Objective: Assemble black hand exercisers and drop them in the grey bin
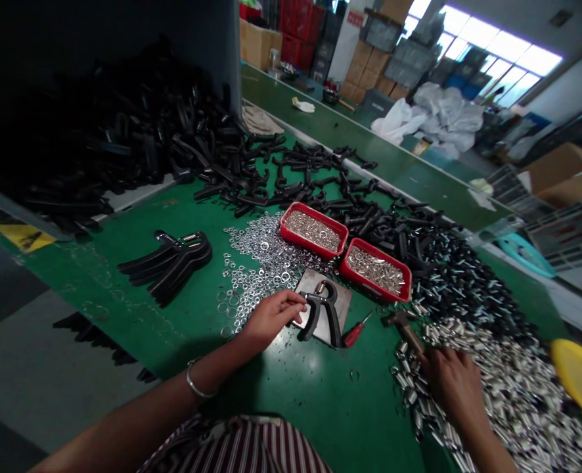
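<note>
A black A-shaped hand grip (pixel 328 305) with two curved handles lies on a small metal plate (pixel 343 309). My left hand (pixel 271 317) reaches in from the left, its fingers closed together at the grip's upper left end. At the right, my right hand (pixel 453 374) is wrapped round the wooden handle of a hammer (pixel 410 335), whose head points left, low over the table. Between the plate and the hammer lies a red-handled screwdriver (pixel 356 333).
Two red trays (pixel 314 230) of small metal parts stand behind the plate. Metal rings (pixel 251 282) spread at left, metal cylinders (pixel 508 374) and screws (pixel 468 289) at right. Finished-looking grips (pixel 173 259) are stacked left; black handles (pixel 281 171) heap behind. A yellow lid (pixel 581 381) sits far right.
</note>
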Demonstrator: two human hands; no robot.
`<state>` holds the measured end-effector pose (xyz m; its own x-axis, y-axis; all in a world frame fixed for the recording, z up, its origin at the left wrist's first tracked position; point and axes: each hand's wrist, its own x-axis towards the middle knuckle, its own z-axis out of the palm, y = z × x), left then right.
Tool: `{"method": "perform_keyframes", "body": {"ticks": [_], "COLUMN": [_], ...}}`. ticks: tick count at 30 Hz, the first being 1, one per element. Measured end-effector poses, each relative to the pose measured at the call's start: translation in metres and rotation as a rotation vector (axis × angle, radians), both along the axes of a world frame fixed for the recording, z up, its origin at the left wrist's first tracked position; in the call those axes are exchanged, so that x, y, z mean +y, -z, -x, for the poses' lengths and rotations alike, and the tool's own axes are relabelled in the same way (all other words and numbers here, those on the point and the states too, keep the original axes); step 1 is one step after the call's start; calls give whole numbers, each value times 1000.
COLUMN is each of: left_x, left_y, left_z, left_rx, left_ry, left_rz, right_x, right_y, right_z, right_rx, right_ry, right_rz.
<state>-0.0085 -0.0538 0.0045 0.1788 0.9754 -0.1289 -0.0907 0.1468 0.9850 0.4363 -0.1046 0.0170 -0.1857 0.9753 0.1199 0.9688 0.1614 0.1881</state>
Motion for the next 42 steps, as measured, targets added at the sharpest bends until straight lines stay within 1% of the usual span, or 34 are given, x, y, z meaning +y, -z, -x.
{"method": "perform_keyframes", "body": {"ticks": [2, 4, 6, 7, 8, 9, 10, 11, 12, 14, 16, 17, 18, 20, 22, 23, 25, 26, 27, 28, 30, 31, 32, 34, 37, 39, 42], "left_x": [4, 8, 10, 10, 11, 12, 12, 13, 14, 17, 19, 20, 22, 25, 31, 34, 42, 47, 53, 58, 70, 75, 81, 90, 101, 105, 108], "left_y": [-6, -12, -16, -18, -18, -18, -18, -17, -16, -16, -17, -18, -19, -21, -22, -23, -24, -25, -24, -24, -21, -19, -16, -10, -4, -2, -3], "left_z": [-5, -4, 1, 4, 5, 5, 4, 2, 0, -3, -4, -3, -2, 2, 6, 8, 9, 8, 6, 3, -5, -10, -15, -25, -36, -40, -43], "left_rx": [20, 74, 130, 146, 148, 142, 135, 131, 137, 174, 222, 243, 263, 318, 392, 429, 484, 498, 505, 509, 520, 532, 546, 581, 625, 652, 681], "left_ry": [28, 16, -2, -10, -13, -12, -8, -1, 10, 30, 32, 30, 28, 21, 13, 7, 0, 3, 12, 25, 64, 87, 109, 136, 156, 161, 182], "left_rz": [-10, -42, -63, -58, -45, -28, -13, -5, -9, -45, -84, -97, -106, -143, -229, -279, -352, -368, -377, -385, -405, -417, -427, -438, -429, -415, -417], "right_x": [-3, -8, -15, -18, -21, -23, -24, -24, -22, -16, -7, -2, 2, 7, 8, 6, 4, 3, 3, 4, 8, 10, 12, 13, 10, 6, 0], "right_y": [-13, -27, -39, -43, -46, -49, -51, -52, -53, -52, -49, -47, -45, -41, -41, -41, -41, -40, -38, -37, -34, -35, -36, -39, -39, -32, -19], "right_z": [6, 20, 41, 54, 69, 85, 101, 117, 132, 157, 172, 177, 181, 184, 185, 184, 183, 181, 180, 178, 175, 173, 173, 172, 173, 174, 174], "right_rx": [90, 192, 337, 426, 518, 599, 656, 687, 700, 710, 701, 678, 650, 617, 674, 729, 814, 819, 808, 792, 782, 800, 835, 926, 1056, 1140, 1297], "right_ry": [30, 153, 294, 331, 324, 282, 228, 179, 139, 96, 71, 48, 18, -38, -32, 2, 92, 117, 121, 107, 60, 49, 54, 97, 216, 286, 372], "right_rz": [-13, -19, 52, 119, 199, 271, 320, 333, 312, 212, 103, 87, 108, 233, 331, 316, 187, 139, 134, 179, 355, 426, 463, 449, 326, 273, 291]}}
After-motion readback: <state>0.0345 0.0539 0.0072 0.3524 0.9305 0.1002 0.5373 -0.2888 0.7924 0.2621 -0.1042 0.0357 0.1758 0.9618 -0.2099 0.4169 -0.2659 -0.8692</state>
